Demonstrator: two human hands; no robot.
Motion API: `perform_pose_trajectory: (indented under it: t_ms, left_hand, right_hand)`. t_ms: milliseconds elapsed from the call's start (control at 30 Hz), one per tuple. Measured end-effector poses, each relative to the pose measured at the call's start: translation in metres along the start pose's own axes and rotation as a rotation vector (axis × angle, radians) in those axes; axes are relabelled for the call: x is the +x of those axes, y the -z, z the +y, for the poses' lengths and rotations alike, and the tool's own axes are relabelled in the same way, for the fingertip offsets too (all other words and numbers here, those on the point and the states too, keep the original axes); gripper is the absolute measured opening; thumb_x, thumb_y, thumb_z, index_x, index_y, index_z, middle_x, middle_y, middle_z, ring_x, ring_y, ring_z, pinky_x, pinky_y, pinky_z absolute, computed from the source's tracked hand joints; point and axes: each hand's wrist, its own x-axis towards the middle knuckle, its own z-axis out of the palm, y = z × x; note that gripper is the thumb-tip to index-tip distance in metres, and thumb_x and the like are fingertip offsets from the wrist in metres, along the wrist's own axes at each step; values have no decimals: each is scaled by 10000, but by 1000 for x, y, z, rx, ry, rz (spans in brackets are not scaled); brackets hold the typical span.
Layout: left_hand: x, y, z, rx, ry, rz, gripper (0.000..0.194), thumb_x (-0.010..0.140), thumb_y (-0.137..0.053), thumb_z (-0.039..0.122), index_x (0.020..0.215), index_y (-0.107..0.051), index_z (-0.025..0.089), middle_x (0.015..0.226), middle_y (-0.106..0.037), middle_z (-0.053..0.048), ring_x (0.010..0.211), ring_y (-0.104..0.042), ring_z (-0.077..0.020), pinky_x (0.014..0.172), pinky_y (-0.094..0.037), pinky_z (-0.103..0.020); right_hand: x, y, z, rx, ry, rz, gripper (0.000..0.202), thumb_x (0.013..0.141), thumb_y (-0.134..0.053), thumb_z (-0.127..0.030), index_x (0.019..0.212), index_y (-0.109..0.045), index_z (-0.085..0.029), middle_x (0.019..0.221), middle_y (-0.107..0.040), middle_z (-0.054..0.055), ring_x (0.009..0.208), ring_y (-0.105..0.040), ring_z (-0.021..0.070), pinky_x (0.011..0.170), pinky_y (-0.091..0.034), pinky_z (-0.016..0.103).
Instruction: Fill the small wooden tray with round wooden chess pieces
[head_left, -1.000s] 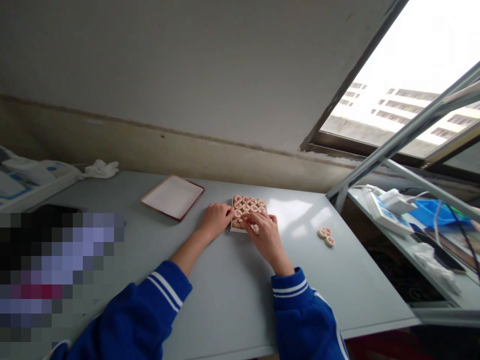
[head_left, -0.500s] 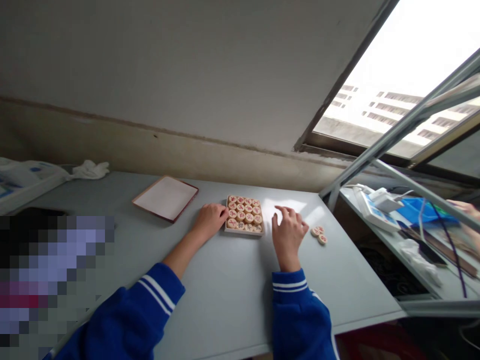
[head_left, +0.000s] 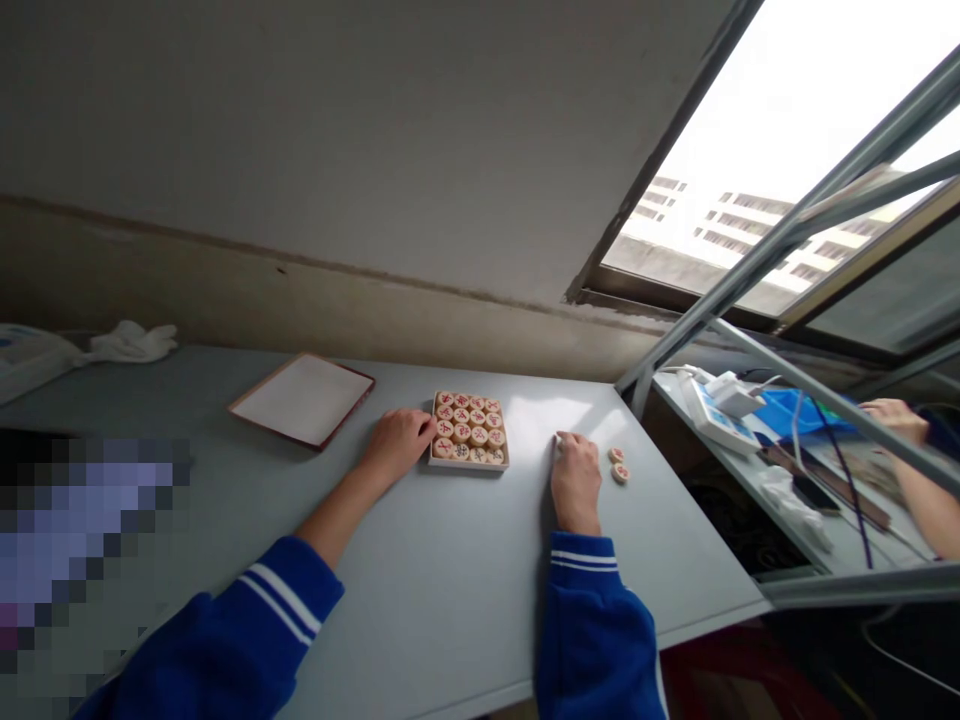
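A shallow box (head_left: pixel 469 467) sits in the middle of the desk, filled with rows of round wooden Chinese chess pieces (head_left: pixel 478 435) marked in red and dark characters. My left hand (head_left: pixel 401 440) is closed, its thumb and fingertips at the box's left edge. To the right of the box, my right hand (head_left: pixel 577 478) is closed in a pinch, with a small pale edge of a chess piece showing at the fingertips; most of it is hidden. Two loose chess pieces (head_left: pixel 620 474) lie just right of that hand.
An upturned box lid (head_left: pixel 304 398) with a white inside lies on the left. A metal frame (head_left: pixel 739 280) rises at the desk's right edge. Beyond it are a power strip (head_left: pixel 720 415), cables and another person's hand (head_left: pixel 896 420). A white cloth (head_left: pixel 133 342) lies at the back left.
My right hand has closed, and two loose pieces show beside it where three lay. The view has turned slightly right, and my left hand stays at the box.
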Motion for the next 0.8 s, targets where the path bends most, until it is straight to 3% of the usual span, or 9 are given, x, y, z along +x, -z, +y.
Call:
perform_pose_trajectory:
  t_ms: [200,433,800]
  left_hand:
    - [1,-3,-2,4,-12,9,355,848,-323,291,712,-633,185,824,-681,-72,781,-596,-170,690,-366,-255]
    - [1,-4,-2,8,-13,7,361,852,-318,289,722,-634,174,842,-680,-80,801,-600,-179,695,-370,-260]
    - [1,-5,-3,-4,-23,15,351,857,-323,290,732,-630,173,837,-682,-74,803,-601,-178,690,-367,-261]
  right_hand:
    - [6,8,-28,148,101,-83,227,838,-403,-197,944,-601,-164,884,-602,80,839,-502,219,729,-392,332]
    - [2,11,-62,450,301,-146,181,829,-512,-237,996,-572,-202,923,-592,29,745,-549,142,708,-416,273]
    - [-2,12,-75,551,372,-191,156,829,-528,-236,969,-591,-210,947,-598,39,805,-570,155,754,-437,282]
